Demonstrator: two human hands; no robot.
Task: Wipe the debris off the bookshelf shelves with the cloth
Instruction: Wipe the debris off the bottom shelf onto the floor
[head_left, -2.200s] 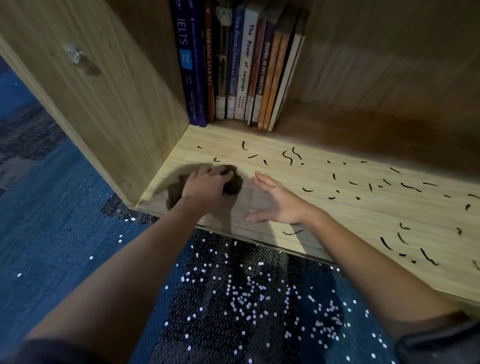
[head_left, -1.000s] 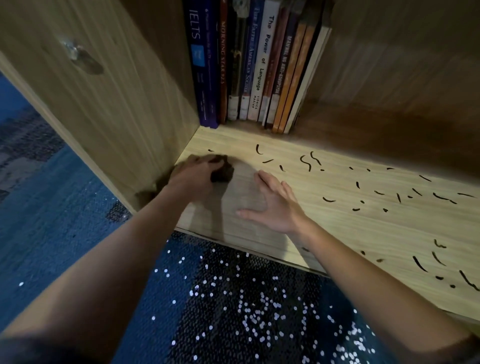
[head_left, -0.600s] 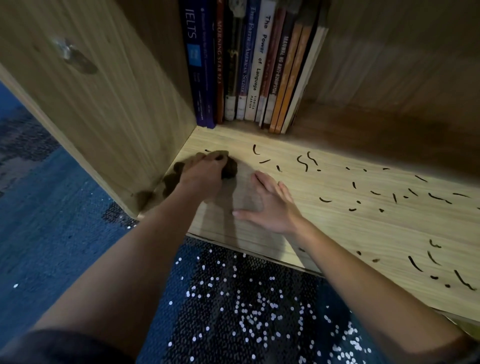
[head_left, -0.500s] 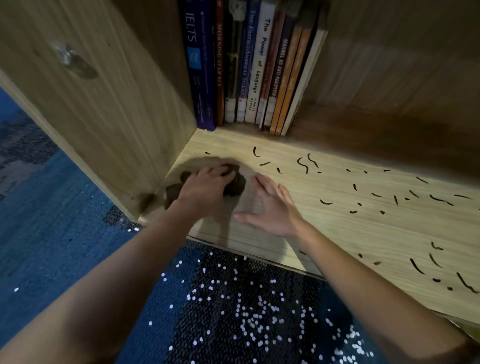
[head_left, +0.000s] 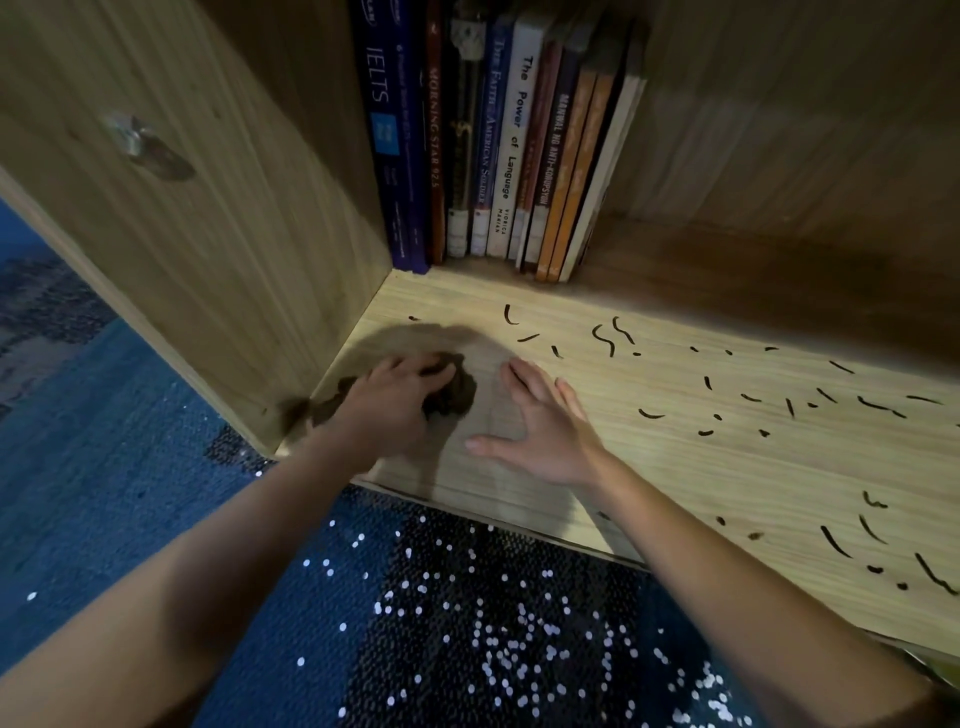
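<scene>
My left hand (head_left: 392, 402) presses a dark brown cloth (head_left: 457, 392) onto the light wooden shelf (head_left: 727, 467), in its front left corner by the side panel. The cloth is bunched under the fingers, with part of it showing to the hand's left. My right hand (head_left: 540, 428) lies flat and open on the shelf just right of the cloth, holding nothing. Thin dark curved bits of debris (head_left: 608, 338) are scattered over the shelf to the right and behind both hands.
A row of upright books (head_left: 498, 140) stands at the shelf's back left. The wooden side panel (head_left: 208, 197) rises to the left. Below the shelf edge lies blue carpet (head_left: 104, 493) strewn with small white specks (head_left: 509, 639).
My left hand slid the cloth back toward the side panel, then forward toward the front corner again. My right hand has stayed flat in nearly the same place.
</scene>
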